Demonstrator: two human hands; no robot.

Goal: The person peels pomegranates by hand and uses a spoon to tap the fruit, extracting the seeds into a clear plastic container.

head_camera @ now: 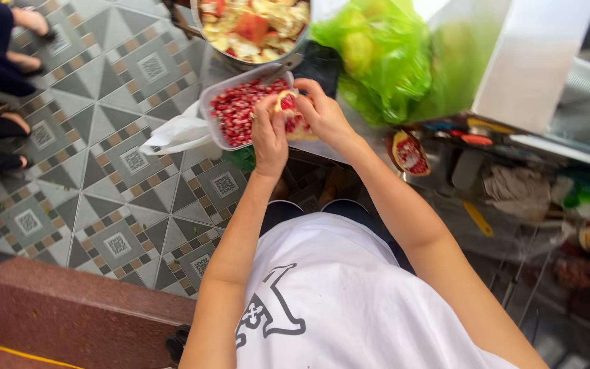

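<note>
red pomegranate piece (293, 117) sits gripped in my left hand (269, 137) and right hand (322, 113), over the seed tray (207, 102); seeding underway, i judge; next needs gentle thumb pressure.

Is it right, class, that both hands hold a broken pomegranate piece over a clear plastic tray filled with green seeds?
Not quite: the head view shows the seeds in the clear plastic tray are red, not green. The left hand and right hand do hold the broken pomegranate piece over it.
</note>
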